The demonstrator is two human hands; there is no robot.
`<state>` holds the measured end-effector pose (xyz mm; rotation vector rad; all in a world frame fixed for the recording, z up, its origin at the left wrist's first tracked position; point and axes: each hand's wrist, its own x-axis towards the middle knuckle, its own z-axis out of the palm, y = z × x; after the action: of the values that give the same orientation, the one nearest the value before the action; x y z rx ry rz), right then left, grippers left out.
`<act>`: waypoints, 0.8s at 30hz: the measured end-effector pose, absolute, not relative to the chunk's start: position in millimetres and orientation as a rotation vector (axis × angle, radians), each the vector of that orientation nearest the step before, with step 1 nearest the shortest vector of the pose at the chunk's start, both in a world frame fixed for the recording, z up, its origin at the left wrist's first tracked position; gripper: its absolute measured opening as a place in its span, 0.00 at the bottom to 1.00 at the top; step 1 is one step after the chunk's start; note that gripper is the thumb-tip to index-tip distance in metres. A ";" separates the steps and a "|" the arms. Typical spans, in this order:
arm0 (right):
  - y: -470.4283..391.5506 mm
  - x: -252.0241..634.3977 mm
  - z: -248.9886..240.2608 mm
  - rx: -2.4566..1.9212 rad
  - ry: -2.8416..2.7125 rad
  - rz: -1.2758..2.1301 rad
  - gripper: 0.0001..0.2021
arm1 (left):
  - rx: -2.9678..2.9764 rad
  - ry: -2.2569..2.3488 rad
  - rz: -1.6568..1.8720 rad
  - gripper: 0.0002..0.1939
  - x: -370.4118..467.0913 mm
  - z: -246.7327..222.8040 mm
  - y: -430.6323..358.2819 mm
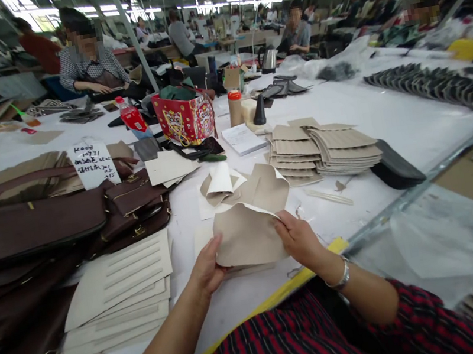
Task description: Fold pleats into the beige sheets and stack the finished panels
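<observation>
Between my two hands is a beige leather-like sheet (248, 238), bowed upward at its far edge. My left hand (209, 265) grips its left side, thumb on top and fingers underneath. At the right edge, my right hand (298, 239) pinches the sheet near its upper corner. Just beyond lie more beige pieces (267, 184), loosely curled, and a rolled piece with a white backing (222, 182). Part of a pale sheet shows on the table under the held one.
Brown leather bags (38, 226) and striped beige panels (122, 279) fill the left. Stacked beige panels (322, 148) stand at right, near a black curved piece (396, 163). A red box (186, 116), a bottle (133, 118) and a paper pad (243, 140) are farther back. Co-workers sit beyond.
</observation>
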<state>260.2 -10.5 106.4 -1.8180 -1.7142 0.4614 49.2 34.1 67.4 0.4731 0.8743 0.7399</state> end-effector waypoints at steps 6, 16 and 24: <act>-9.7 272.9 99.8 -1.852 -1.620 0.393 0.16 | 0.964 1.183 0.849 0.17 33.7 67.8 32.9; -18.4 280.3 88.8 -1.842 -1.384 0.787 0.19 | 1.377 1.393 0.760 0.18 10.7 76.8 25.6; -20.5 285.0 90.9 -1.662 -1.461 1.546 0.18 | 1.340 1.342 0.783 0.19 -0.3 74.8 28.4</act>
<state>285.0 -20.5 90.9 -1.6622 -1.4613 1.5457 -0.3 28.4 74.8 1.3402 1.3420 0.7831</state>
